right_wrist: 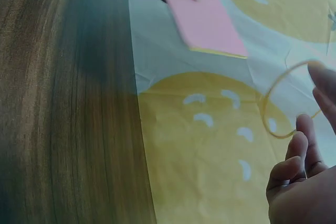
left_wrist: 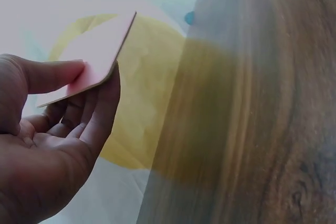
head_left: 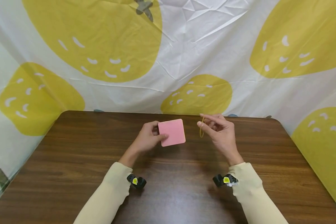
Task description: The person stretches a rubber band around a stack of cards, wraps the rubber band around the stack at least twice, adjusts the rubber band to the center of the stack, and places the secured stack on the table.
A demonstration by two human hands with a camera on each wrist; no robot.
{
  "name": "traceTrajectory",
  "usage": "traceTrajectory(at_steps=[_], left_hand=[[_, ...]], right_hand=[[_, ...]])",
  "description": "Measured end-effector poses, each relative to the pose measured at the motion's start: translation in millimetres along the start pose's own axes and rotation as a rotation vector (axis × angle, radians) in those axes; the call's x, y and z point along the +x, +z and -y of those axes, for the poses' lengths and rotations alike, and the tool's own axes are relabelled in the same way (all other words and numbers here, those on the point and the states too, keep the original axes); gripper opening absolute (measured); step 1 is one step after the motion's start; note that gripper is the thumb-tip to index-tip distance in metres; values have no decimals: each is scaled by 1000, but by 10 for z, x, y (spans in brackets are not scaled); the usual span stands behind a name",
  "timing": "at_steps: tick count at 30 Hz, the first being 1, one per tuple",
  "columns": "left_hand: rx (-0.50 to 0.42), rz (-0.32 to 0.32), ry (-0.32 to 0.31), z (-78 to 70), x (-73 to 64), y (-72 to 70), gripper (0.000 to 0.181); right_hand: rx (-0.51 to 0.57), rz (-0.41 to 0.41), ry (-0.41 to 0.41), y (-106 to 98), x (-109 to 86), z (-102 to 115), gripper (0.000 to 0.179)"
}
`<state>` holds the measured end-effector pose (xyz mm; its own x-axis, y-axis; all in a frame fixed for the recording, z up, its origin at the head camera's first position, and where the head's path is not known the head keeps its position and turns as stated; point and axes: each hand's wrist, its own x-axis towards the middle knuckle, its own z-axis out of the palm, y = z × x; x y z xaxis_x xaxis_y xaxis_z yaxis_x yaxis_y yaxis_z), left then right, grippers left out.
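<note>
A thin pink square card (head_left: 173, 133) with rounded corners and a yellowish edge is held up over the table by my left hand (head_left: 148, 137). The thumb presses on its pink face and the fingers lie behind it, as the left wrist view of the card (left_wrist: 100, 51) shows. To the right, my right hand (head_left: 219, 133) pinches a yellow rubber band (head_left: 201, 132) between thumb and fingers. In the right wrist view the rubber band (right_wrist: 266, 109) hangs as an open loop, apart from the card (right_wrist: 210, 27).
Under both hands is a dark brown wooden table (head_left: 72, 174) with rounded far corners. A white cloth (head_left: 123, 96) printed with large yellow fruit hangs close behind it and along both sides. Each wrist wears a black camera band.
</note>
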<state>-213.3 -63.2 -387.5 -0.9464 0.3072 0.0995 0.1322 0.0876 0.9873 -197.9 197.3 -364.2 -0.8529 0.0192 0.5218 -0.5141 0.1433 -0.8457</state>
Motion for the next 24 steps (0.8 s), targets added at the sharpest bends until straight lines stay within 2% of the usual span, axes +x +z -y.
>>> traceTrajectory(at_steps=[5,9,13,19,24], left_hand=[[-158,-11,-31,-56,-8,-17,25],[-240,1,-53,-100,-18,-43,29],[-304,22,-96,-134,-32,-92,31],[-340,58,-142,-140,-37,-148,34],[-345,88,-180,-141,-32,-134,32]], right_hand=[[-41,32,47,41,-3,27,48],[-81,115,84,38,-14,23,56],[-165,221,122,21,-11,14,66],[-259,390,149,18,3,8,79],[-300,494,142,40,11,7,96]])
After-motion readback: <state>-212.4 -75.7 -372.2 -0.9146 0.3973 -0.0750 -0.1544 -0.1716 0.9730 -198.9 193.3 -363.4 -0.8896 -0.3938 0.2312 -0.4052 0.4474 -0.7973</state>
